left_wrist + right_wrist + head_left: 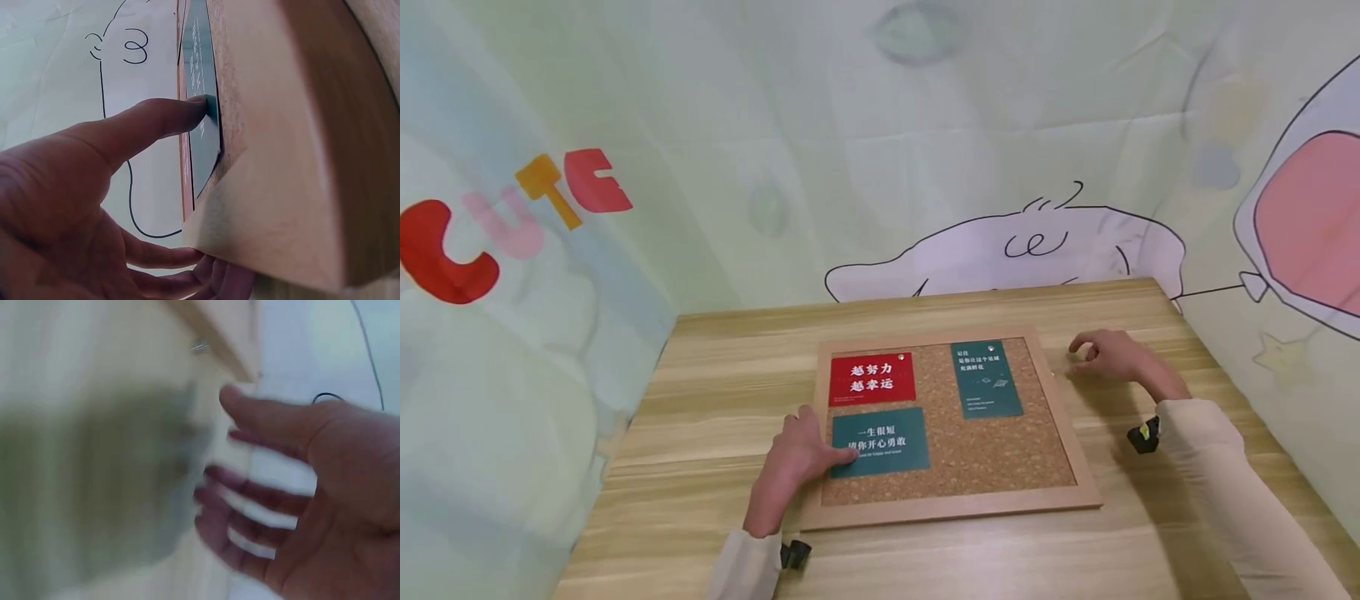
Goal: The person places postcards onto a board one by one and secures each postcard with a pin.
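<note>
A wood-framed cork board (985, 454) lies flat on the table with a red card (872, 392) and a tall dark-teal card (987, 392) on it, each with a small round pin near its top right. Below the red card is a wide teal card (895, 421). My left hand (797, 450) presses this card with its straight thumb, while its other fingers rest along the frame's outer left side. Right of the board, my right hand (1108, 354) hovers with loosely bent fingers, holding nothing visible. Near it, a small shiny thing (200, 345) lies beside the frame.
The wood-grain table (730, 375) extends around the board. Printed fabric walls (820, 150) enclose its back and sides. A small black device (1144, 435) sits at the right wrist and another (795, 554) at the left wrist.
</note>
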Demonstrator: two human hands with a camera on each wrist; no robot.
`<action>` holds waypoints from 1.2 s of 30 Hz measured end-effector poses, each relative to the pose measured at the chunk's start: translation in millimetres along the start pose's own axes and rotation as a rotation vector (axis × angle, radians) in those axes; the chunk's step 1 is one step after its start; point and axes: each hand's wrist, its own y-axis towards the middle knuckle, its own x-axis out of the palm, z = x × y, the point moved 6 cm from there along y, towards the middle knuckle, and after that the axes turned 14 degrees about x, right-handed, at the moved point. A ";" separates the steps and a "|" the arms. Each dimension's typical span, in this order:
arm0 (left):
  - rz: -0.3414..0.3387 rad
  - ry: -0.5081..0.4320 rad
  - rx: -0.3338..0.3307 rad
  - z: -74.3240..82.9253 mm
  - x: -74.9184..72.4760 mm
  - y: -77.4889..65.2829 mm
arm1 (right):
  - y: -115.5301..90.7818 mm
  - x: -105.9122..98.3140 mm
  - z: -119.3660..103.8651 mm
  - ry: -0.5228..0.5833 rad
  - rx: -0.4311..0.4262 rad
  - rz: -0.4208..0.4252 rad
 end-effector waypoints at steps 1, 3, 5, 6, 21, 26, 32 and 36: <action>0.002 -0.001 -0.001 -0.2 -0.2 -0.5 | -2.3 5.1 0.6 0.002 -0.047 -0.006; 0.004 0.000 0.003 0.2 -0.5 -1.4 | -6.3 15.0 -0.3 0.017 -0.120 -0.008; 0.005 0.003 0.002 0.1 -0.6 -2.1 | -9.0 22.6 -3.6 0.030 -0.183 0.030; 0.004 0.006 0.004 0.3 -0.5 -2.3 | -10.0 25.3 -5.9 0.037 -0.207 0.059; 0.006 -0.009 -0.012 0.9 -2.1 -2.4 | -6.8 35.9 -13.4 0.091 -0.223 0.220; 0.001 -0.016 -0.010 0.1 -2.3 -2.8 | -6.7 37.8 -13.7 0.101 -0.232 0.219; 0.004 -0.026 -0.008 0.3 -2.5 -3.1 | -5.8 36.8 -14.9 0.083 -0.197 0.187; 0.008 -0.028 -0.010 -0.3 -2.3 -3.9 | -6.0 32.1 -18.0 0.085 -0.167 0.188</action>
